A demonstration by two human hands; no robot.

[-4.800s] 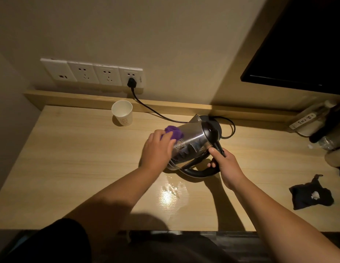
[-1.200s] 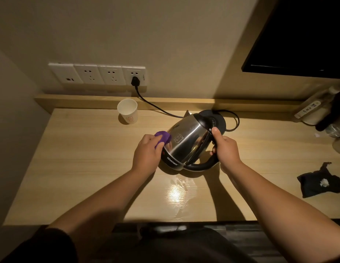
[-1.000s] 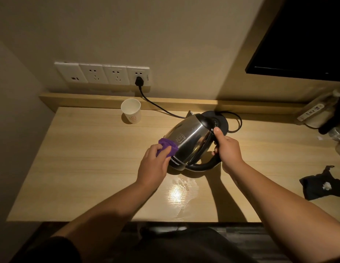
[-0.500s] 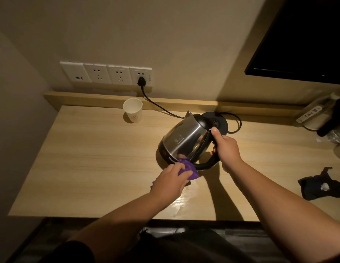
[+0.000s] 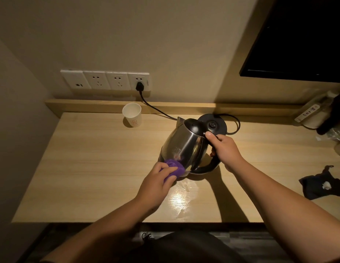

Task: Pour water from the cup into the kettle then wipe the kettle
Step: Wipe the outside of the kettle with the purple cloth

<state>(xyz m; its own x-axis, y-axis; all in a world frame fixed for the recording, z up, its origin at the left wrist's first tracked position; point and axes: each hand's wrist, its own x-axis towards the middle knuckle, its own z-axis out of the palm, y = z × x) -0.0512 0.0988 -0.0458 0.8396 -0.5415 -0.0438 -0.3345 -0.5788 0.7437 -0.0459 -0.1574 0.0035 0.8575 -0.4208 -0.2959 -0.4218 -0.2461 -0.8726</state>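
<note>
Right hand (image 5: 225,149) is wrapped around the black handle (image 5: 209,165) of a stainless-steel electric kettle (image 5: 182,149), thumb laid on top near the black lid (image 5: 193,126). The kettle is held tilted, spout leaning away from the person, its lower edge close to the wooden bench (image 5: 93,164); whether it touches cannot be told. Left hand (image 5: 157,184) grips a purple cloth (image 5: 42,168) bunched in curled fingers and pressed against the kettle's lower front wall. Just behind the kettle, the round black power base (image 5: 215,124) is seen, its cord (image 5: 156,109) plugged into a wall socket (image 5: 139,82). Behind and left of the kettle, well apart, a white paper cup (image 5: 132,114) stands upright. A wet, shiny patch (image 5: 181,198) lies in front of the kettle. Far right of the kettle, a dark crumpled cloth (image 5: 321,186) lies.
</note>
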